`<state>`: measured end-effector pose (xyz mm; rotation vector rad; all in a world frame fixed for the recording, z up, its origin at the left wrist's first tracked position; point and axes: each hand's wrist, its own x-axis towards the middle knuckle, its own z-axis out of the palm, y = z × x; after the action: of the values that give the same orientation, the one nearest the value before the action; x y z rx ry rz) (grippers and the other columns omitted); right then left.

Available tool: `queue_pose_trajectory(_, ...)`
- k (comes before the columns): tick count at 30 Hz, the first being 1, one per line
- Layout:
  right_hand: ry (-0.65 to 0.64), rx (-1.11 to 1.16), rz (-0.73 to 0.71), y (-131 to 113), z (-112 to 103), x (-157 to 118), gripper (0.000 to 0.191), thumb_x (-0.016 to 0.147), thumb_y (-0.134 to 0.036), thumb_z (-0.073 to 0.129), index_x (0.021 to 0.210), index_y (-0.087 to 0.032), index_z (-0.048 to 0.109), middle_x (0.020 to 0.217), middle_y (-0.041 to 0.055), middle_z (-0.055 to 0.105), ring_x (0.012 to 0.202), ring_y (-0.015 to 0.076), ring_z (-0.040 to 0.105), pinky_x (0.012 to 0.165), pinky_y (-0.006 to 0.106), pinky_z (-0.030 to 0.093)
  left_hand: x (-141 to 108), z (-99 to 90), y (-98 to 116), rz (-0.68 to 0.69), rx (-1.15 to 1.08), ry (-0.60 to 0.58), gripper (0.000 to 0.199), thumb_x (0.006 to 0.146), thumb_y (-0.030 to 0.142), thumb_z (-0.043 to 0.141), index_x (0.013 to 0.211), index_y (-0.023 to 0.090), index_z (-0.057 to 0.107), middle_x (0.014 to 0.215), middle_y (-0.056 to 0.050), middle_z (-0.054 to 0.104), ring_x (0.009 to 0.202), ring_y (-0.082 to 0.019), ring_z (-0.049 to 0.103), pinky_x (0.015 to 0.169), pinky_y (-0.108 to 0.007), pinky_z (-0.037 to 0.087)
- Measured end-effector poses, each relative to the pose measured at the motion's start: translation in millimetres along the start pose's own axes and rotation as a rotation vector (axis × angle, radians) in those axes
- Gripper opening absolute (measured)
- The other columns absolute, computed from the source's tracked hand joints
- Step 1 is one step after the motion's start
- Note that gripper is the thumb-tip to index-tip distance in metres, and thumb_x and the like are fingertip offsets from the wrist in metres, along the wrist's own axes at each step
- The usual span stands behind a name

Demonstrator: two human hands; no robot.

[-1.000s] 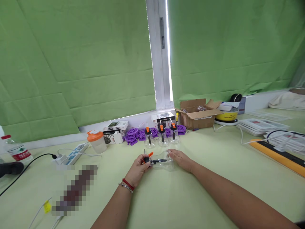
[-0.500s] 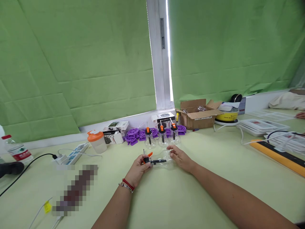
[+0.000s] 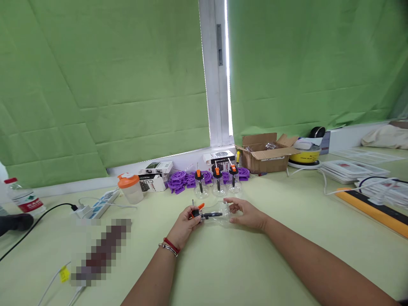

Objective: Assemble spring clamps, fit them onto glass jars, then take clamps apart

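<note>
Orange and black, the top [image 3: 195, 213] of the sideways clear bottle [image 3: 213, 210], just below the frame's middle, was pinched by the left hand [image 3: 184, 226] (probably a good stiff spot), while the right hand [image 3: 249, 214], grip unclear, curled around the light-looking, slippery-looking wide end [image 3: 225, 210].

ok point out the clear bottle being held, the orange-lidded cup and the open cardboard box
held clear bottle [image 3: 213, 215]: head view, middle of its body
orange-lidded cup [image 3: 132, 194]: head view, body below the lid
open cardboard box [image 3: 269, 165]: head view, front wall
</note>
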<state>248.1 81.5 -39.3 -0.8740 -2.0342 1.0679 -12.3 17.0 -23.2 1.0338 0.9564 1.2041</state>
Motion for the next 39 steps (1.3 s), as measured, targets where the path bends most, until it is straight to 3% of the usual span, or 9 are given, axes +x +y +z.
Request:
queue_pose_trajectory(3,-0.007,-0.026,-0.028,-4.9,1.5,0.8,0.064,0.071,-0.048,0.063,0.125,-0.017,0.05,0.113,0.0108,0.057,0.1,0.0246,0.053,0.093,0.042,0.04,-0.5,0.4,1.0,-0.01,0.004,0.004,0.037,0.06,0.026,0.076,0.09,0.019,0.055,0.094,-0.001,0.058,0.086,-0.014,0.056,0.09,-0.036,0.043)
queue_pose_trajectory(6,-0.004,-0.062,-0.03,-9.2,4.2,2.5,0.05,0.08,-0.057,0.047,0.107,-0.018,0.061,0.104,0.0093,0.06,0.099,0.0255,0.053,0.091,0.041,0.041,-0.9,1.5,1.7,-0.013,0.005,0.004,0.039,0.059,0.027,0.077,0.09,0.019,0.055,0.097,-0.002,0.059,0.085,-0.014,0.057,0.088,-0.035,0.044)
queue_pose_trajectory(10,0.027,-0.122,-0.019,-11.6,9.0,5.2,0.057,0.087,-0.059,0.025,0.078,-0.017,0.062,0.083,0.0063,0.06,0.083,0.022,0.053,0.083,0.038,0.043,-1.4,3.2,2.3,-0.019,0.011,0.01,0.04,0.058,0.029,0.078,0.089,0.019,0.054,0.094,-0.002,0.059,0.082,-0.013,0.058,0.085,-0.034,0.046)
queue_pose_trajectory(15,0.071,-0.165,-0.018,-8.5,12.2,6.6,0.058,0.088,-0.059,0.02,0.066,-0.018,0.055,0.074,0.0038,0.056,0.074,0.0191,0.049,0.079,0.036,0.042,-1.6,3.8,2.2,-0.02,0.012,0.012,0.041,0.058,0.028,0.078,0.09,0.018,0.054,0.097,-0.003,0.06,0.083,-0.013,0.058,0.086,-0.034,0.046)
queue_pose_trajectory(21,0.089,-0.139,0.008,-3.5,13.4,7.2,0.056,0.087,-0.059,0.025,0.076,-0.019,0.061,0.086,0.0067,0.061,0.087,0.0235,0.052,0.085,0.04,0.041,-0.7,2.9,0.7,-0.012,0.005,0.022,0.04,0.058,0.027,0.078,0.09,0.018,0.056,0.095,-0.003,0.061,0.086,-0.014,0.058,0.087,-0.035,0.045)
queue_pose_trajectory(25,0.146,-0.093,0.002,-9.2,13.1,5.3,0.046,0.085,-0.056,0.035,0.106,-0.02,0.056,0.106,0.0085,0.058,0.097,0.0236,0.052,0.087,0.039,0.041,-0.4,2.0,0.4,-0.01,-0.012,0.028,0.038,0.058,0.025,0.077,0.09,0.018,0.057,0.091,-0.002,0.06,0.086,-0.014,0.057,0.088,-0.034,0.045)
queue_pose_trajectory(31,0.161,-0.092,-0.071,-17.3,9.1,-0.1,0.035,0.084,-0.045,0.047,0.108,-0.02,0.053,0.089,0.0041,0.057,0.08,0.0165,0.053,0.077,0.033,0.045,-0.7,0.7,1.6,-0.014,-0.013,0.034,0.038,0.059,0.024,0.077,0.091,0.018,0.058,0.092,-0.001,0.059,0.086,-0.014,0.057,0.089,-0.034,0.045)
queue_pose_trajectory(36,0.044,-0.135,-0.111,-14.6,3.5,-1.4,0.074,0.055,-0.034,0.078,0.122,-0.022,0.047,0.108,0.0063,0.054,0.097,0.0209,0.051,0.085,0.036,0.044,0.2,-0.5,-0.5,-0.01,-0.024,0.043,0.037,0.06,0.024,0.077,0.091,0.018,0.058,0.091,-0.002,0.059,0.086,-0.014,0.057,0.089,-0.034,0.045)
queue_pose_trajectory(39,0.058,-0.15,-0.104,-13.5,3.0,-0.7,0.076,0.054,-0.029,0.077,0.123,-0.024,0.047,0.114,0.0064,0.054,0.103,0.0226,0.05,0.089,0.038,0.042,0.3,0.3,-1.1,-0.007,-0.024,0.04,0.037,0.059,0.025,0.077,0.09,0.018,0.057,0.091,-0.001,0.058,0.086,-0.013,0.057,0.09,-0.034,0.045)
